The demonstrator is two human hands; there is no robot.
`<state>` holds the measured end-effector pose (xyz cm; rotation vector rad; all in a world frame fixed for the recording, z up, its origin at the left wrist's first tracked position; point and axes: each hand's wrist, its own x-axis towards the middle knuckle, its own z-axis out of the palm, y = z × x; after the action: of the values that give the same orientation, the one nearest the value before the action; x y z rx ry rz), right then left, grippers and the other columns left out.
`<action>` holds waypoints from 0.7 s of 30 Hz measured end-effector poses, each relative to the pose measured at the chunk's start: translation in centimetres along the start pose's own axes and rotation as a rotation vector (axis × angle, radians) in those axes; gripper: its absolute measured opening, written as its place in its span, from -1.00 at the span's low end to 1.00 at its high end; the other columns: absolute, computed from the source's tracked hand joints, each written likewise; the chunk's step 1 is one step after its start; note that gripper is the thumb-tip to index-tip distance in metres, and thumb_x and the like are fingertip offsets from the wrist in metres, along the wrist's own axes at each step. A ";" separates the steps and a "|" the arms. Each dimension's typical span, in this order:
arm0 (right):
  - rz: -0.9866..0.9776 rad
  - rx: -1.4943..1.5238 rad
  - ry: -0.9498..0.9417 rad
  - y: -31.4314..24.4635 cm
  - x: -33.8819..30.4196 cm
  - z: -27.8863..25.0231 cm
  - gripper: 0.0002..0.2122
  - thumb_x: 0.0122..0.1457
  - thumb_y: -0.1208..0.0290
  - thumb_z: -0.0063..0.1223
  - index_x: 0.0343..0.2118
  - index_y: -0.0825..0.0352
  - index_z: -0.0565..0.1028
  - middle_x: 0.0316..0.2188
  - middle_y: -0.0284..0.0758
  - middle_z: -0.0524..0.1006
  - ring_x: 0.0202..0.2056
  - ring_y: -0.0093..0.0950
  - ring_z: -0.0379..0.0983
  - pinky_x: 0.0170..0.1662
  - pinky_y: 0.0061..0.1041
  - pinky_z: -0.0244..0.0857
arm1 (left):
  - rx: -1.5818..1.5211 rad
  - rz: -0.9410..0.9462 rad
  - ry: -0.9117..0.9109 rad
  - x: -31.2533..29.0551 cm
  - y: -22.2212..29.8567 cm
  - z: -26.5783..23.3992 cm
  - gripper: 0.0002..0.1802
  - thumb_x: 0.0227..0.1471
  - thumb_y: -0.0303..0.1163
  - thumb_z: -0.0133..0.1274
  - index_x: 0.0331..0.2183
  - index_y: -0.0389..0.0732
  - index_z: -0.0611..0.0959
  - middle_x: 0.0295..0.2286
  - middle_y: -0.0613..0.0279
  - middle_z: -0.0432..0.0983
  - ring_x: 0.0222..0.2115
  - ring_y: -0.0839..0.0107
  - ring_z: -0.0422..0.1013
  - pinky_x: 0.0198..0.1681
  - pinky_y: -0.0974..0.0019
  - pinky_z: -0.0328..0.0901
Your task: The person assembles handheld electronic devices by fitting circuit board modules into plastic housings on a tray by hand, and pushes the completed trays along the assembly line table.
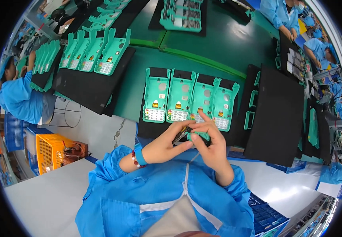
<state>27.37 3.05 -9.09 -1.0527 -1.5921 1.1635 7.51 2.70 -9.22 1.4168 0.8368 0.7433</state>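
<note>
Both my hands meet in front of my chest, just over the near edge of the table. Between their fingers is a small green and black plastic part point(202, 137). My left hand point(161, 147) grips it from the left, and a dark narrow piece shows by its fingertips, too small to make out. My right hand point(212, 147) pinches the part from the right with thumb and fingers. Just beyond, several green plastic device housings point(155, 91) with white keypads lie in a row on a black mat point(149, 129).
More green housings point(112, 51) stand on a black board point(88, 87) at the left. A large black board point(277, 114) lies at the right, beside small green frames point(254, 98). A yellow crate point(50, 152) is at the lower left. Co-workers in blue point(21, 98) sit around.
</note>
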 end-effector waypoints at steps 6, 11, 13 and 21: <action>-0.048 0.023 0.020 0.1 0.1 -1.3 -0.88 0.22 0.49 0.14 -0.20 0.33 0.54 -0.04 -0.24 0.54 0.32 -0.06 0.13 0.33 -0.03 -0.10 | -0.344 -0.164 0.027 0.4 0.8 -1.0 -0.22 0.16 -0.48 0.15 0.31 -0.17 0.16 0.01 0.21 0.36 -0.03 0.51 0.34 0.02 0.41 0.28; 0.082 0.062 -0.035 0.1 -0.6 -1.5 -0.05 -0.12 0.36 0.49 0.34 0.34 0.11 0.27 -0.15 0.27 0.30 -0.23 0.17 0.34 -0.24 -0.01 | 0.182 0.049 0.160 -0.4 2.0 -0.7 -0.01 -0.05 -0.40 0.35 0.32 -0.17 0.16 0.08 0.00 0.35 0.07 0.30 0.36 0.12 0.26 0.26; 0.132 0.131 -0.058 0.4 -1.0 -1.5 -0.03 -0.16 0.39 0.51 0.33 0.34 0.13 0.28 -0.14 0.26 0.30 -0.24 0.17 0.33 -0.22 0.02 | 0.372 0.073 0.152 -0.5 2.5 -0.9 0.14 -0.22 -0.44 0.42 0.32 -0.18 0.14 0.08 0.02 0.41 0.09 0.14 0.35 0.17 0.17 0.20; -0.266 0.034 0.037 3.6 -2.5 -1.1 -0.11 -0.28 0.45 0.58 0.21 0.24 0.30 0.28 0.02 0.24 0.20 -0.09 0.33 0.19 -0.19 0.28 | 0.798 0.393 0.082 -1.6 2.3 -1.5 -0.11 -0.28 -0.41 0.43 0.14 -0.22 0.40 -0.07 0.08 0.48 -0.13 0.09 0.43 -0.10 0.13 0.30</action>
<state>29.50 1.68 -12.76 -0.8067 -1.6212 0.9817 5.55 2.21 -6.77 2.3228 0.9840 0.8001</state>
